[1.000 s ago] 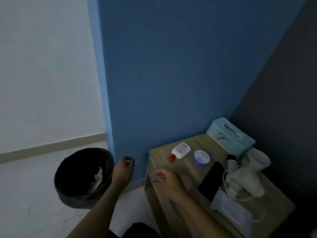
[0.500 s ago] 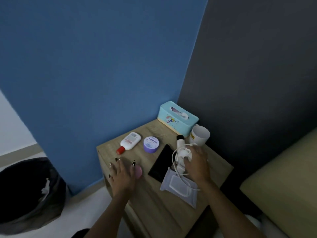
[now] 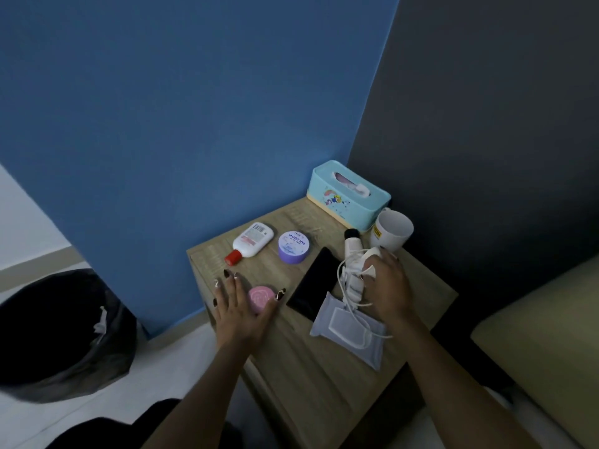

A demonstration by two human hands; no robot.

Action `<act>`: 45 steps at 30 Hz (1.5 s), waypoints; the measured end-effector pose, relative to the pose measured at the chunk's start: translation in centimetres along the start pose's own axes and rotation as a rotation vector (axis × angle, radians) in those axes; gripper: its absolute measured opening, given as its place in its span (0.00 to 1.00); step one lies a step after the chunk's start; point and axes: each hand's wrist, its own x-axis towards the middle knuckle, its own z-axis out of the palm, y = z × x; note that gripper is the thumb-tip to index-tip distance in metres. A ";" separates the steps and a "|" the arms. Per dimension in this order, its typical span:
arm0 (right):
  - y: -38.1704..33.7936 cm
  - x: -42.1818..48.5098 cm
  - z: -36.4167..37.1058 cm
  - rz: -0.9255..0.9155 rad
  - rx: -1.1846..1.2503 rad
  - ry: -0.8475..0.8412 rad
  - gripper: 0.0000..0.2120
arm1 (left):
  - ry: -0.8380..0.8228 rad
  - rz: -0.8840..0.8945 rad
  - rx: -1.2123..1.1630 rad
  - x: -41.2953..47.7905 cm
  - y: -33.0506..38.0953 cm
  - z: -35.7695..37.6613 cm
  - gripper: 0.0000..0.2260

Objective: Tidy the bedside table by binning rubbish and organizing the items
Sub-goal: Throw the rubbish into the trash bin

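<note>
Bedside table (image 3: 324, 361) of pale wood stands in the corner where a blue wall meets a dark grey one. Since half a second ago little has changed: both hands stay where they were, and the view has only drawn slightly closer. On the table's left front, the left hand (image 3: 241, 311) lies flat with fingers spread, open, its thumb side touching a round pink tin (image 3: 260, 295). The right hand (image 3: 387, 286) is closed around a white charger with its cord (image 3: 351, 280), just beside a black phone (image 3: 312, 283) and above a grey wipes pack (image 3: 348, 332). Behind sit a white bottle (image 3: 251, 243), a purple jar (image 3: 293, 247), a white mug (image 3: 392, 233) and a teal tissue box (image 3: 348, 196). A black bin (image 3: 61, 332) stands on the floor to the left.
</note>
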 end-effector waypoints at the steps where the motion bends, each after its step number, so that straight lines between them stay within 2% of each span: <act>1: -0.1 0.0 -0.2 0.001 0.043 0.009 0.16 | -0.004 0.003 0.004 0.0 -0.1 0.0 0.45; 4: -0.4 0.0 -1.0 0.005 0.152 0.070 0.08 | -0.020 0.006 0.006 0.1 -0.1 -0.2 0.45; 7: -1.4 0.0 -2.4 0.045 0.223 0.133 0.07 | -0.047 0.008 0.007 0.1 -0.2 -0.3 0.46; 10: -2.7 0.0 -3.6 0.072 0.372 0.174 0.11 | -0.059 0.011 0.009 0.1 -0.2 -0.5 0.46; 15: -5.0 -0.2 -4.6 0.074 0.459 0.158 0.21 | -0.077 0.011 0.003 0.2 -0.4 -0.7 0.46; 19: -7.2 -0.8 -4.2 0.041 0.545 0.141 0.23 | -0.099 0.007 -0.024 -0.1 0.0 -1.6 0.44; 22: -9.9 -1.1 -3.2 -0.026 0.580 0.094 0.23 | -0.060 0.030 -0.017 0.0 -0.1 -4.3 0.38; 27: -18.3 -2.1 -0.2 -0.152 0.641 -0.027 0.25 | 0.128 0.029 -0.017 0.6 -5.5 -12.4 0.30; 34: -30.8 -7.2 5.9 -0.356 0.731 -0.231 0.24 | 0.321 -0.143 0.041 -1.6 -18.8 -21.6 0.21; 42: -41.7 -10.9 17.4 -0.605 0.675 -0.436 0.26 | 0.478 -0.409 0.001 -0.2 -32.0 -22.1 0.22; 45: -44.1 -10.7 21.8 -0.618 0.643 -0.461 0.26 | 0.498 -0.483 -0.046 1.8 -35.0 -20.4 0.24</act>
